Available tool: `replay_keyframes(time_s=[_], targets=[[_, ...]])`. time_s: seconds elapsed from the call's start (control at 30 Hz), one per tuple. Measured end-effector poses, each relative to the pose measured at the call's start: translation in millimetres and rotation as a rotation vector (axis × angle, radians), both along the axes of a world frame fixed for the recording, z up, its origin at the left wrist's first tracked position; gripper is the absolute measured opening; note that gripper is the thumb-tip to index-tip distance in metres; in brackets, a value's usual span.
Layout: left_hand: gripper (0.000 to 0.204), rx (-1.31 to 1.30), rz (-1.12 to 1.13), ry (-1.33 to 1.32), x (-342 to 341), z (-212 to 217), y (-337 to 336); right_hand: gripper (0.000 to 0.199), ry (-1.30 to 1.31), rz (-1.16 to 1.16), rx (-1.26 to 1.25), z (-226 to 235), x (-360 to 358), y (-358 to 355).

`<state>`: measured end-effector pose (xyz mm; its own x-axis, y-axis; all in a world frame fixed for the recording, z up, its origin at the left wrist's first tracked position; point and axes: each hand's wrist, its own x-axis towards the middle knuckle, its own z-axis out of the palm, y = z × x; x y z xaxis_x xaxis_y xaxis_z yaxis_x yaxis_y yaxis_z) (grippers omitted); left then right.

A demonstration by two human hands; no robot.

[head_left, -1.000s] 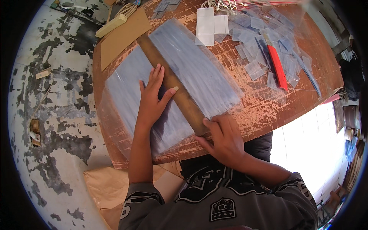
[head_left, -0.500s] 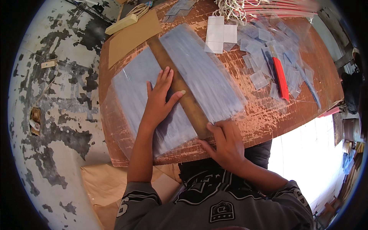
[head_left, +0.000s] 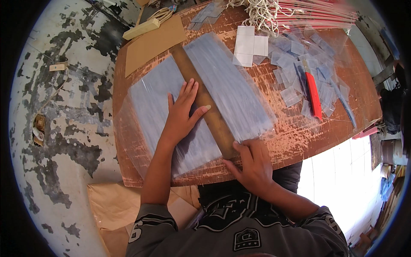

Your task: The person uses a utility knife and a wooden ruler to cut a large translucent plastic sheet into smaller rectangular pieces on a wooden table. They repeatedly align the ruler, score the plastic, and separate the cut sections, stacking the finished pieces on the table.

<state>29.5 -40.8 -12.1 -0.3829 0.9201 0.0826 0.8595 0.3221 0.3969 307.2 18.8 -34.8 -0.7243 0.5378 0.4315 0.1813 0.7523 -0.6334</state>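
Brown strip (head_left: 217, 123), numbered grey shirt (head_left: 197, 240)

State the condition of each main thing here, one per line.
Strip: flat across sheet
Sheet: spread flat
Left grip: open, resting on strip and sheet
Right grip: at strip's near end, closure unclear
Red tool: lying down
Clear pieces: scattered, overlapping
Cardboard: flat
Strings: tangled
Table: scuffed

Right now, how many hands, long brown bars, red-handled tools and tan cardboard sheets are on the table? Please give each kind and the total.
Left hand, right hand: 2
Long brown bar: 1
Red-handled tool: 1
Tan cardboard sheet: 1
Total: 5
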Motion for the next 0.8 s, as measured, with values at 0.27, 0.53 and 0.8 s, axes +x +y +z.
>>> replay_keyframes(time_s=[0.27,0.53,0.8], targets=[[0.084,-0.016,0.003,0.002,-0.2,1.0,-0.1,0.051,0.001,-0.006,0.012,-1.2,0.3,-1.1],[0.084,-0.041,0.002,0.038,0.9,2.6,-0.7,0.051,0.003,-0.003,0.020,0.3,1.0,-1.5],[0.081,-0.049,0.019,0.065,3.7,4.3,-1.2,0.051,0.003,0.008,0.020,1.4,2.0,-2.3]])
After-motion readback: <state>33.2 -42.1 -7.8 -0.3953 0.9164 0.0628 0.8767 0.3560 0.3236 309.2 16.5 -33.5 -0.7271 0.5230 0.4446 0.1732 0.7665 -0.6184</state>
